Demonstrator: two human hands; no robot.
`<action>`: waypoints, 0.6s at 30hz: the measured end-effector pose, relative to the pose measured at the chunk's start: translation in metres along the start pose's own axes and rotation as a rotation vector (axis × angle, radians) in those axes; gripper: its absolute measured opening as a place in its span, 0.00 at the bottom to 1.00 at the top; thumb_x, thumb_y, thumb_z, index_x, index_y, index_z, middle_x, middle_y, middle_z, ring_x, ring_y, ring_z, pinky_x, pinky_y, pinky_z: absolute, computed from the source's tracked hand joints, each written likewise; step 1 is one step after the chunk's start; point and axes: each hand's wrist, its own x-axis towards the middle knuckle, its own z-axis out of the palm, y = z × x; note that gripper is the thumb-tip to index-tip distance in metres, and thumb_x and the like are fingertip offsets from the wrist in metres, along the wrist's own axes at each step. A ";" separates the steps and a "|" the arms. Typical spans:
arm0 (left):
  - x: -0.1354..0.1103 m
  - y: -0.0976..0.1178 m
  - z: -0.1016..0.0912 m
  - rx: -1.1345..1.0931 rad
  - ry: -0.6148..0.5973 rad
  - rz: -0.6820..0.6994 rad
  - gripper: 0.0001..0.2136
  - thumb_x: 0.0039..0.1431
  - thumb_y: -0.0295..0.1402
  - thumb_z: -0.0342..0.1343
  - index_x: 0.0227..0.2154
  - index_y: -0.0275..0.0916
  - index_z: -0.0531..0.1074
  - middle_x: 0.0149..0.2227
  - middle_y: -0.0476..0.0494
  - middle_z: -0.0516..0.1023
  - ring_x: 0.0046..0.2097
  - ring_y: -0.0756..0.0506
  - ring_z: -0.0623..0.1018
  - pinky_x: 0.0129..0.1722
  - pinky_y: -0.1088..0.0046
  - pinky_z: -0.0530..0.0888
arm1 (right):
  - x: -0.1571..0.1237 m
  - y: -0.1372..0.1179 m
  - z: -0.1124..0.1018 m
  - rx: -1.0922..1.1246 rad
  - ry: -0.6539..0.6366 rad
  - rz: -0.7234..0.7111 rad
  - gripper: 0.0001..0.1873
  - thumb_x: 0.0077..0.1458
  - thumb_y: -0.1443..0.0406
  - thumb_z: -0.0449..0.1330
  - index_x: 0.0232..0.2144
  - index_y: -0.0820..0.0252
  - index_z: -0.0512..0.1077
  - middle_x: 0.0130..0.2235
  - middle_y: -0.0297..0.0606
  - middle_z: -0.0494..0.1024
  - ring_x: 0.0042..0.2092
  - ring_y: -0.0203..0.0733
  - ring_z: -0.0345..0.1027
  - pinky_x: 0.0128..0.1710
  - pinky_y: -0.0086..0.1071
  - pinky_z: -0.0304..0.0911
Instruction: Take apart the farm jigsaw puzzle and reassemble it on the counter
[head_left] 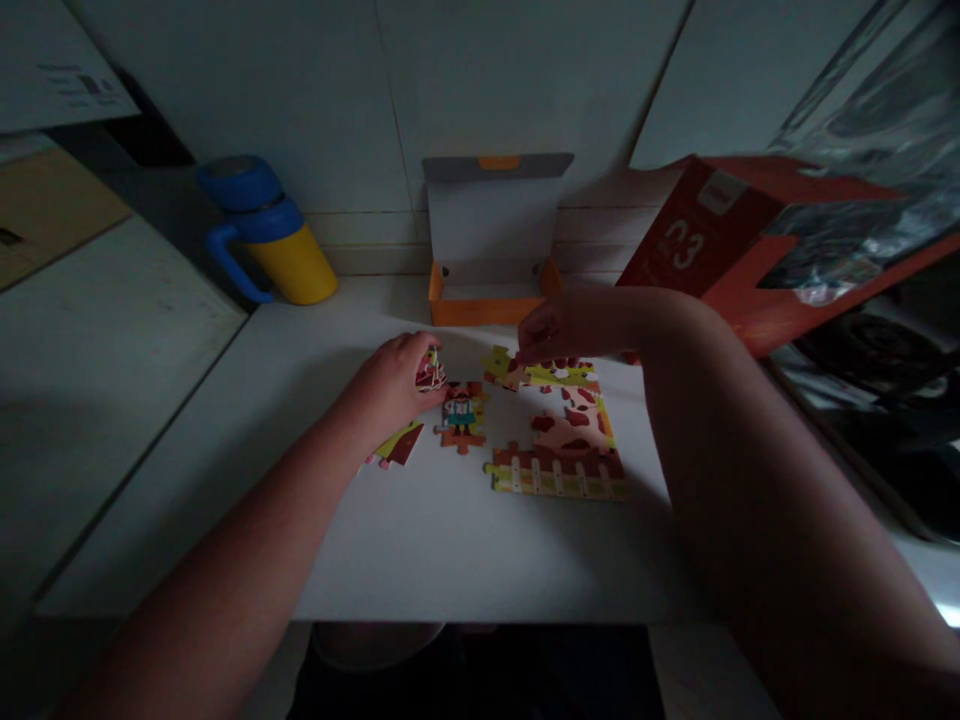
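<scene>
Several jigsaw puzzle pieces are wrapped in the fingers of my left hand; their edges show at the fingertips. My right hand pinches a yellow-green and brown puzzle piece at its right side, at the upper left of the joined part. That joined part shows a brown-spotted cow above a white fence. A few pieces with a standing figure lie to its left, apart from it. Under my left wrist lies a green and brown piece, partly hidden.
An open orange box with its lid raised stands at the back, against the wall. A blue and yellow jug is at the back left. A red box marked 23 stands at the right, with clear plastic beside it.
</scene>
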 end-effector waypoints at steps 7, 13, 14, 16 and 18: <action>0.001 -0.003 0.003 0.018 0.003 0.009 0.22 0.56 0.33 0.68 0.53 0.40 0.71 0.48 0.39 0.79 0.47 0.39 0.80 0.49 0.63 0.76 | -0.007 -0.011 0.001 -0.035 -0.215 0.010 0.18 0.64 0.53 0.64 0.47 0.59 0.82 0.37 0.38 0.84 0.35 0.38 0.72 0.36 0.30 0.59; 0.002 -0.004 0.002 0.019 -0.008 -0.001 0.21 0.56 0.33 0.69 0.52 0.41 0.71 0.48 0.40 0.79 0.48 0.39 0.80 0.49 0.63 0.75 | 0.001 -0.032 0.012 -0.251 -0.290 0.001 0.16 0.61 0.56 0.68 0.45 0.61 0.85 0.35 0.38 0.84 0.32 0.34 0.69 0.35 0.31 0.55; 0.002 -0.004 0.002 0.020 -0.011 -0.002 0.21 0.56 0.34 0.69 0.52 0.41 0.71 0.48 0.40 0.79 0.48 0.39 0.80 0.49 0.63 0.75 | 0.003 -0.034 0.014 -0.274 -0.298 0.014 0.16 0.61 0.56 0.68 0.44 0.61 0.85 0.33 0.38 0.83 0.31 0.34 0.68 0.35 0.31 0.55; 0.002 -0.004 0.002 0.021 -0.014 -0.004 0.21 0.56 0.34 0.69 0.52 0.41 0.71 0.48 0.40 0.79 0.47 0.39 0.80 0.49 0.63 0.75 | 0.006 -0.038 0.018 -0.300 -0.299 0.060 0.15 0.61 0.56 0.68 0.43 0.60 0.86 0.32 0.37 0.83 0.30 0.34 0.68 0.36 0.32 0.56; 0.002 -0.004 0.002 0.020 -0.010 -0.001 0.21 0.57 0.35 0.69 0.52 0.41 0.71 0.48 0.40 0.79 0.47 0.39 0.80 0.49 0.63 0.76 | 0.007 -0.041 0.021 -0.302 -0.312 0.092 0.15 0.60 0.55 0.68 0.42 0.59 0.86 0.32 0.37 0.84 0.30 0.35 0.70 0.36 0.33 0.57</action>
